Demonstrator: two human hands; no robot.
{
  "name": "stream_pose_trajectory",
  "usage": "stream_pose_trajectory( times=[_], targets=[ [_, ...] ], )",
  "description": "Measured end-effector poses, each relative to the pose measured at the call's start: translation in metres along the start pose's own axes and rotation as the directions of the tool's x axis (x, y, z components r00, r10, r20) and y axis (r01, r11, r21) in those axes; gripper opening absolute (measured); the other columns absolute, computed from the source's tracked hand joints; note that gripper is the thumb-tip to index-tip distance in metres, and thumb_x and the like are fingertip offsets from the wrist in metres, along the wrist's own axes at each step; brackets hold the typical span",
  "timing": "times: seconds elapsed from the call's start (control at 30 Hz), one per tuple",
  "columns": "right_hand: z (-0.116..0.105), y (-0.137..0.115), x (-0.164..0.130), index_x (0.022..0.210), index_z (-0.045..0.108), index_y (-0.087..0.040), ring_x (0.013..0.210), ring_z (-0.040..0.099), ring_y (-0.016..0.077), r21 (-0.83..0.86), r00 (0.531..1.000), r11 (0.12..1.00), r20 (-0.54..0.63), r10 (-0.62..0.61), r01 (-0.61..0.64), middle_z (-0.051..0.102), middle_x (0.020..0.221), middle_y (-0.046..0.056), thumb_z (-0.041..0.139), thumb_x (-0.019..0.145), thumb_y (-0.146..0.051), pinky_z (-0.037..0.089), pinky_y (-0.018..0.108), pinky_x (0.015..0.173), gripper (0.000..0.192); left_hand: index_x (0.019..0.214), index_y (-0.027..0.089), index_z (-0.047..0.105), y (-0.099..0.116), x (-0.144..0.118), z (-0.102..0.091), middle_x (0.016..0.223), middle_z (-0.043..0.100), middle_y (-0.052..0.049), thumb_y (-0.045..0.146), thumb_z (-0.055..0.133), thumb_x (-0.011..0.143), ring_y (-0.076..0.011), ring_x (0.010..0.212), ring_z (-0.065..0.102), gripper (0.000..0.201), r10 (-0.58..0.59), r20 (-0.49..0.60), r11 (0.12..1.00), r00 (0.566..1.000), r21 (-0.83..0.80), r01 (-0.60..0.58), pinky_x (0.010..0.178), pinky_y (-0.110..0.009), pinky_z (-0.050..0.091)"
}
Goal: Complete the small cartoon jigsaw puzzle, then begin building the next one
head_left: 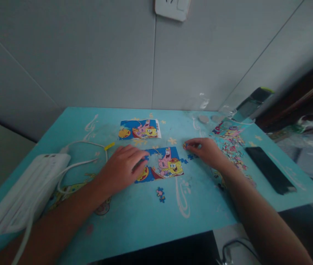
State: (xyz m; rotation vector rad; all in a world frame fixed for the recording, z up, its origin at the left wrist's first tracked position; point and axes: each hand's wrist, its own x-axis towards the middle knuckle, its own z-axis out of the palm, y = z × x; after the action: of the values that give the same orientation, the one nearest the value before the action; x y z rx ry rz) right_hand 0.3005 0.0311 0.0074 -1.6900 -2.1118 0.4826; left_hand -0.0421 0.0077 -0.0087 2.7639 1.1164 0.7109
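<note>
A partly built cartoon jigsaw puzzle (165,165) lies at the middle of the light blue table (145,217). My left hand (123,167) rests flat on the puzzle's left edge, fingers spread, holding nothing. My right hand (204,149) is just right of the puzzle and pinches a small puzzle piece (185,146) at its fingertips. A reference picture card (139,129) with the same cartoon lies behind the puzzle. Two loose pieces (160,194) sit in front of it.
A heap of loose pieces (233,147) on a clear plastic bag lies at the right. A black phone (269,170) sits near the right edge. A white power strip (26,187) with white cables (76,165) occupies the left. A grey wall stands behind.
</note>
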Motion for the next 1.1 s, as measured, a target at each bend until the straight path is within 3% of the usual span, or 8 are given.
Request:
stream_pose_trajectory(
  times=[0.07,0.2,0.33,0.53,0.63,0.83,0.97,1.1],
  targets=[
    [0.004,-0.007,-0.002,0.109,0.076,-0.020,0.080,0.067,0.0204,-0.027,0.999,0.999,0.001,-0.047,0.047,0.076,0.096,0.006,0.062,0.091,-0.030,0.049,0.032,0.074,0.025,0.124,0.023,0.061,0.009,-0.001,-0.003,0.112,0.066,-0.007,0.036,0.054,0.098,-0.0233,0.100,0.058,0.030,0.168,0.111,0.985,0.979,-0.059,-0.163,0.091,-0.041,0.041],
    [0.003,-0.020,-0.008,0.111,0.074,-0.020,0.082,0.065,0.0198,-0.051,0.991,0.990,-0.033,-0.132,0.130,0.073,0.098,0.007,0.063,0.091,-0.028,0.048,0.031,0.076,0.025,0.133,0.029,0.057,0.028,-0.003,-0.007,0.125,0.060,-0.007,0.048,0.061,0.093,-0.0244,0.105,0.057,0.044,0.423,0.272,0.904,0.864,-0.194,-0.381,0.094,-0.043,0.038],
    [-0.004,-0.042,-0.019,0.112,0.073,-0.023,0.081,0.064,0.0172,0.128,0.968,0.967,0.092,-0.235,0.222,0.072,0.096,0.004,0.065,0.092,-0.031,0.048,0.029,0.073,0.023,0.117,0.031,0.068,0.032,-0.005,-0.014,0.123,0.059,-0.006,0.042,0.068,0.090,-0.0227,0.104,0.057,0.030,0.449,0.298,0.887,0.842,-0.265,-0.378,0.094,-0.041,0.038],
    [0.007,-0.085,-0.045,0.096,0.074,-0.023,0.094,0.064,0.0170,0.374,0.804,0.855,0.342,-0.487,0.359,0.070,0.097,0.003,0.067,0.093,-0.027,0.048,0.031,0.086,0.009,0.103,0.030,0.072,0.021,-0.004,-0.025,0.117,0.060,-0.004,0.035,0.063,0.094,-0.0182,0.094,0.058,0.014,0.443,0.276,0.883,0.853,-0.299,-0.362,0.092,-0.038,0.040],
    [0.022,-0.099,-0.059,0.106,0.072,-0.024,0.104,0.063,0.0195,0.361,0.779,0.850,0.367,-0.508,0.384,0.069,0.105,0.004,0.072,0.089,-0.034,0.046,0.035,0.093,0.020,0.106,0.026,0.070,0.017,-0.004,-0.021,0.110,0.062,-0.005,0.038,0.062,0.094,-0.0187,0.092,0.057,0.018,0.419,0.273,0.900,0.866,-0.249,-0.357,0.088,-0.037,0.040],
    [0.049,-0.105,-0.072,0.104,0.070,-0.025,0.106,0.062,0.0239,0.254,0.842,0.899,0.329,-0.426,0.356,0.070,0.104,0.003,0.074,0.088,-0.035,0.044,0.042,0.095,0.019,0.116,0.023,0.066,0.010,-0.003,-0.013,0.112,0.064,-0.007,0.044,0.068,0.090,-0.0208,0.098,0.058,0.033,0.384,0.240,0.913,0.891,-0.244,-0.328,0.089,-0.036,0.040],
    [0.053,-0.105,-0.073,0.103,0.069,-0.026,0.103,0.062,0.0233,0.242,0.888,0.921,0.277,-0.367,0.305,0.069,0.106,0.003,0.077,0.083,-0.027,0.045,0.041,0.094,0.021,0.131,0.024,0.058,0.006,-0.001,-0.016,0.117,0.063,-0.008,0.047,0.071,0.086,-0.0226,0.102,0.058,0.052,0.374,0.240,0.915,0.896,-0.254,-0.314,0.090,-0.037,0.041],
    [0.053,-0.103,-0.076,0.107,0.070,-0.027,0.109,0.062,0.0245,0.243,0.899,0.922,0.251,-0.360,0.301,0.069,0.112,0.005,0.076,0.084,-0.025,0.046,0.042,0.097,0.024,0.129,0.024,0.060,0.003,-0.001,-0.020,0.116,0.063,-0.007,0.046,0.073,0.085,-0.0221,0.100,0.058,0.051,0.369,0.235,0.920,0.899,-0.229,-0.317,0.087,-0.036,0.040]
  ],
)
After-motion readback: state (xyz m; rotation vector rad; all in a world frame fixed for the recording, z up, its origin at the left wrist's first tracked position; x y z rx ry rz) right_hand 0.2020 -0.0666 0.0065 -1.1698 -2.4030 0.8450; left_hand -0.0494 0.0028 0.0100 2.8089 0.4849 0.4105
